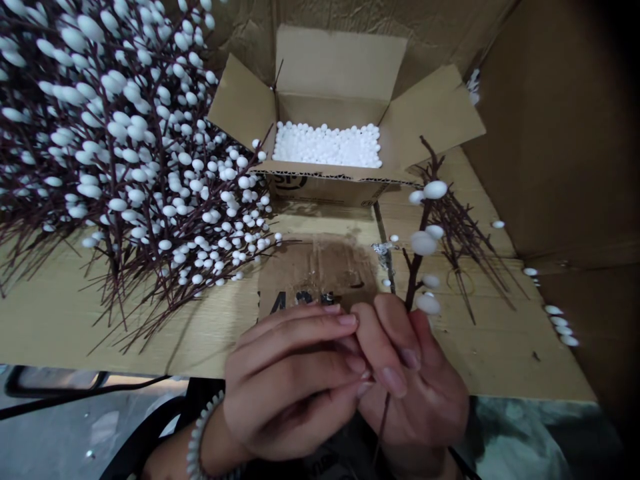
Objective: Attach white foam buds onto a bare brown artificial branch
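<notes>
White-berried branch (413,283) is rising between both hands
The right hand (415,380) is grasping its dark stem, while the left hand (285,380) (beaded bracelet (200,433) on its wrist) is curling closed just beside it, near a cardboard box (340,67) of foam beads (327,145).

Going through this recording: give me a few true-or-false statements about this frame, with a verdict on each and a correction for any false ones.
1. The right hand grips a thin dark stem set with white buds. True.
2. The left hand wears a beaded bracelet. True.
3. The open cardboard box is empty. False: white foam balls fill it.
4. The large heap of budded branches lies right of the box. False: it lies to the box's left.
</notes>
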Motion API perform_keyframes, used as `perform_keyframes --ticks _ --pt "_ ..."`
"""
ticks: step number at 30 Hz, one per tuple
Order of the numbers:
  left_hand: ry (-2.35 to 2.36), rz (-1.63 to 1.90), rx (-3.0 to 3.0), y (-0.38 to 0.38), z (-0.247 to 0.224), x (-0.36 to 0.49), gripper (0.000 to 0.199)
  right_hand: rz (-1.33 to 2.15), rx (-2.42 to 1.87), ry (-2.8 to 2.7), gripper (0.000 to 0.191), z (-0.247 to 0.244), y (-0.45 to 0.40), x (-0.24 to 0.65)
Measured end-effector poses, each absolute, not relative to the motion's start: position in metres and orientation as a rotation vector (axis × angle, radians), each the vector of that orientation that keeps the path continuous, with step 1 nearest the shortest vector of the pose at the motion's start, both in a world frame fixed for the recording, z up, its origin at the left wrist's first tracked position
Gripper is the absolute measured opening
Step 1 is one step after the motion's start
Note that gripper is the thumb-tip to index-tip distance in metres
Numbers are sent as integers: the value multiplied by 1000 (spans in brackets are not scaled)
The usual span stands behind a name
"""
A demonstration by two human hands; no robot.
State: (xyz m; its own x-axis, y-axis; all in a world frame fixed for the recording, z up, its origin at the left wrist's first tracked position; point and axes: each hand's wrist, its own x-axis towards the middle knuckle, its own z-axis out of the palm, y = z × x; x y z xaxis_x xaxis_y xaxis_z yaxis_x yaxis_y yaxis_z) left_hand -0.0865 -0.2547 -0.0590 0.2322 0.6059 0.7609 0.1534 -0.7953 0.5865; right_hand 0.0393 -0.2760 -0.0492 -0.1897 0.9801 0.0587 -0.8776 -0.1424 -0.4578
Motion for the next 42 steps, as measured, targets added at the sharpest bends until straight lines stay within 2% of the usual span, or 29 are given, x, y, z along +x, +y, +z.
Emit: perform_keyframes --ticks 15,25,42 --pt "693 1563 2109 -251 -55 -85 10 1677 -385 -530 47 -51 -276 44" --pt "512 1711 1604 -259 -66 -71 44 1687 -230 -516 50 -44 -269 44" --pt "552 1676 1525 -264 -76 -71 38 1869 247 -360 48 -49 -264 49"
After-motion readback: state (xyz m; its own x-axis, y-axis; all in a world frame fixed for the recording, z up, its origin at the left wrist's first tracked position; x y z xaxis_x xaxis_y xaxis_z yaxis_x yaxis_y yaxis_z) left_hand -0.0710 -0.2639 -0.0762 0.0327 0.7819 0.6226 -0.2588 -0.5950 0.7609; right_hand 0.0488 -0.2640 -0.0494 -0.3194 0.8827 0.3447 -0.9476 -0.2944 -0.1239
